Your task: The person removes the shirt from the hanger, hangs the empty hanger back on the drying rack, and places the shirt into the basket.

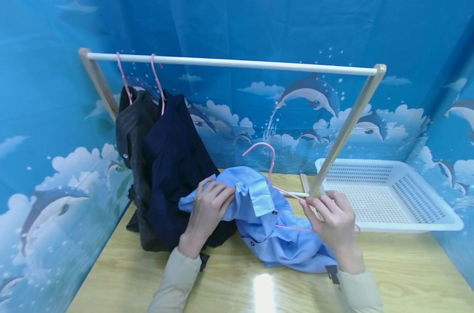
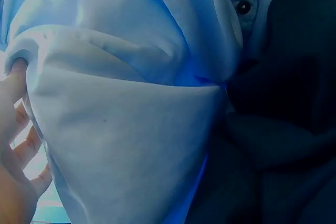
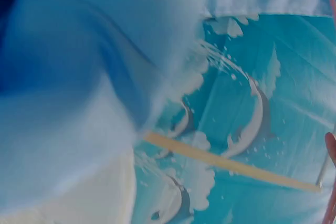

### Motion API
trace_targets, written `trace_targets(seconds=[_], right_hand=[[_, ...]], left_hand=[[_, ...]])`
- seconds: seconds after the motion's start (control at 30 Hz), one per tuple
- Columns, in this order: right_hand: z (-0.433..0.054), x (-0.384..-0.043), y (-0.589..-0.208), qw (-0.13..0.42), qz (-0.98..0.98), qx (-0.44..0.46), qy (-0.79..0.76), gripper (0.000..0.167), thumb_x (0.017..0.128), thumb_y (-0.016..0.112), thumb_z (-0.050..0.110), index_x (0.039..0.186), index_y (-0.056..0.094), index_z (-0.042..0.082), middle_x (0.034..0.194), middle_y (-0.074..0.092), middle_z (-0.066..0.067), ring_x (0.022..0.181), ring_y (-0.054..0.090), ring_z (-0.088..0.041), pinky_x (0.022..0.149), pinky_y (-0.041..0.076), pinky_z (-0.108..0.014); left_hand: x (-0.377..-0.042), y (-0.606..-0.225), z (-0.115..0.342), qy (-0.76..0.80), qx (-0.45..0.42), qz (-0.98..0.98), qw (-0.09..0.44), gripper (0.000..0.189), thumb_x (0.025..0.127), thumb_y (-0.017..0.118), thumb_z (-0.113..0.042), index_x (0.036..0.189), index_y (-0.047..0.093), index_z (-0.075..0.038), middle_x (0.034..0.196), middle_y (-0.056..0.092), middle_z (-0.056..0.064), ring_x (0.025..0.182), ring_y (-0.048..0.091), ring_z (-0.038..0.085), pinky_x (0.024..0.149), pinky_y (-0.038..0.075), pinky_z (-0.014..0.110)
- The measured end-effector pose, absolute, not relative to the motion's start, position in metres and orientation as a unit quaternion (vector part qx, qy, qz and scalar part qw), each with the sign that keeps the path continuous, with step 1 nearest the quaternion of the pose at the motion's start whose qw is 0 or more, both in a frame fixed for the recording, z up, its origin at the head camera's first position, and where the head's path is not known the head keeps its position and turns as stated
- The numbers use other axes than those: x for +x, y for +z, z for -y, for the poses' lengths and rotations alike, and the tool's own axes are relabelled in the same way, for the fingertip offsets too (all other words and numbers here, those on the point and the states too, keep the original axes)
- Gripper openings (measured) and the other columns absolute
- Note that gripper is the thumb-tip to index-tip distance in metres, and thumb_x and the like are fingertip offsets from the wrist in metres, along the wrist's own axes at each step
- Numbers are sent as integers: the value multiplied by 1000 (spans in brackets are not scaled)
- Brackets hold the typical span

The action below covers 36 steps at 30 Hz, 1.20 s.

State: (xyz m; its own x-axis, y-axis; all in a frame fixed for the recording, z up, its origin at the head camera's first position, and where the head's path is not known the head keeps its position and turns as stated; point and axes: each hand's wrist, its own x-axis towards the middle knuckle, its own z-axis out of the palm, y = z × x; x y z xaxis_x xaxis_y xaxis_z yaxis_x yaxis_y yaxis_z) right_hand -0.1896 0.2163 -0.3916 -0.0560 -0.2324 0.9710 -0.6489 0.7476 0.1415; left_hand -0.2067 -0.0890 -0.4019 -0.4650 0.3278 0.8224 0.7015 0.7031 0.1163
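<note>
A light blue button shirt (image 1: 256, 208) is bunched above the table in the head view, collar upward. My left hand (image 1: 209, 202) grips its left shoulder part; in the left wrist view, thumb and fingers hold the edge of the cloth (image 2: 121, 129). A pink hanger (image 1: 273, 161) has its hook above the collar, and its left end is hidden in the shirt. Its right arm lies outside the cloth, where my right hand (image 1: 334, 217) pinches it. The right wrist view shows mostly blurred shirt cloth (image 3: 79, 77) and a fingertip (image 3: 331, 145) at the edge.
A rack with a white rail (image 1: 237, 63) and wooden posts stands behind. Dark grey (image 1: 135, 130) and navy garments (image 1: 174, 165) hang on pink hangers at its left. A white plastic basket (image 1: 436, 221) sits at right. Dolphin-print curtains (image 1: 229, 26) surround the wooden table (image 1: 229, 287).
</note>
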Motion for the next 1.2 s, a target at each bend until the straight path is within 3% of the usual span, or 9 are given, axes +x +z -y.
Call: trace_targets(seconds=[0.33,0.5,0.63,1.03,1.2], right_hand=[[-249,-178,-367,626,714,247,192,45,96,68,32,65,69,1,53,53,-7,58,47,-37,59,35,-41],[-269,-169,-357,624,719,219,215,51,96,68,38,65,69,-3,51,52,-11,58,43,-38,61,33,-36],[-290,-162,-351,633,717,184,225,54,95,69,40,67,69,-6,50,50,-15,58,41,-40,69,35,-26],[-345,-142,-349,615,768,72,165,57,98,65,41,81,71,-13,68,62,-30,72,45,-50,83,24,-18],[-348,-138,-347,605,780,51,153,54,99,65,38,84,72,-14,71,63,-31,74,45,-50,80,26,-22]], left_hand=[[-211,-402,102,-239,-297,817,432,18,98,67,-26,100,79,-13,85,72,3,80,68,19,100,46,47],[-214,-399,110,-248,-265,814,453,18,98,67,-22,93,75,-7,81,69,5,76,66,23,97,47,46],[-214,-397,115,-254,-237,820,456,18,99,66,-21,91,72,-6,80,67,7,76,66,25,97,47,45],[-213,-395,119,-253,-211,839,434,15,98,68,-19,92,73,-6,82,69,6,77,68,24,95,48,46],[-213,-395,118,-260,-210,838,432,15,98,67,-19,93,74,-7,82,69,6,78,68,24,97,47,45]])
